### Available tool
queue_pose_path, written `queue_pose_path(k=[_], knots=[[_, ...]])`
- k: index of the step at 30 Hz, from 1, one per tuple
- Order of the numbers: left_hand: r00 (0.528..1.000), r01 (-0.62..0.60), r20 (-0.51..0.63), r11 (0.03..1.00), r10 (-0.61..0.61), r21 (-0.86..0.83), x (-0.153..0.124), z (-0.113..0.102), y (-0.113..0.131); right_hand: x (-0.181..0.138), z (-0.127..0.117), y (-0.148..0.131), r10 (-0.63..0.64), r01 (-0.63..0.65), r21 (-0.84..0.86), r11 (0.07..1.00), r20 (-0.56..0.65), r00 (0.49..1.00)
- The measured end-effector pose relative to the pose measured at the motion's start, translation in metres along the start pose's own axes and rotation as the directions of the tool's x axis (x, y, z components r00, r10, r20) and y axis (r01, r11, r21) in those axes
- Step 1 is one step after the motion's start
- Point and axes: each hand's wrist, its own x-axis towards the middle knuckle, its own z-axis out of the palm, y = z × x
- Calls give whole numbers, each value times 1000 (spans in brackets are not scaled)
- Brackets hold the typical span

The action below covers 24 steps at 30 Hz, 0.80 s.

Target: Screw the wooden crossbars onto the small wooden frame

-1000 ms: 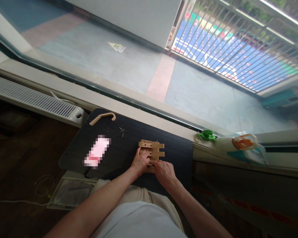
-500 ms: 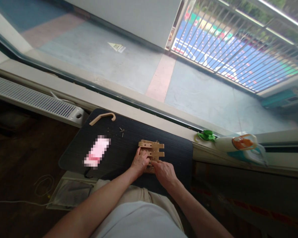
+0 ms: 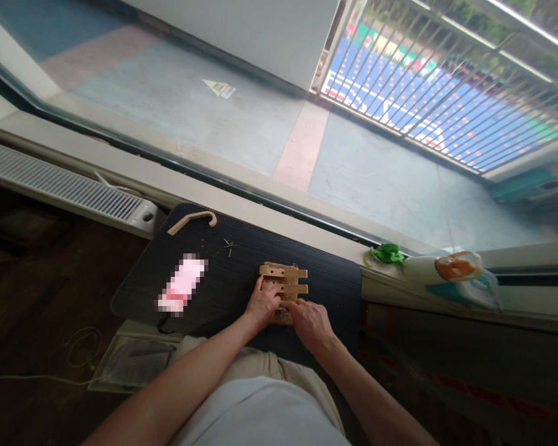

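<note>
A rough tan block lies on a small dark table, with several pale wooden strips across it. The top strip has dark holes, and the middle strip lies parallel below it. Their squared ends stick out past the block's right side. My left hand is closed over the block's left part, its fingers on the lower strips. My right hand is closed at the block's lower right, around the end of the lowest strip. Most of that strip is hidden by my fingers.
A hooked wooden piece and several small metal pins lie at the table's upper left. A blurred-out pink item is left of my hands. The window sill holds a green object and a white bottle. A radiator stands left.
My right hand has shifted slightly to the right at the end of the lowest strip. My left hand and the block look the same.
</note>
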Motion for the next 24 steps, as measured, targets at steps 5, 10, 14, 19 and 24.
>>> queue_pose_path(k=[5, 10, 14, 19, 24], knots=[[1000, 3, 1, 1000, -3, 8, 0, -1, 1, 2, 5, 1, 62, -62, 49, 997, 1, 998], [1000, 10, -7, 1000, -10, 3, 0, -2, 1, -1, 0, -2, 68, -68, 16, 998, 6, 998], [1000, 14, -2, 1000, -14, 1, 0, -1, 1, -3, -2, -1, -18, 18, -15, 1000, 0, 1000], [999, -47, -18, 998, 48, 45, 0, 1, -1, -2, 6, 8, 21, -18, 104, 994, -29, 999], [994, -84, -65, 995, 88, 54, -9, -14, -4, -5, 12, 18, 82, -70, 198, 978, -56, 995]])
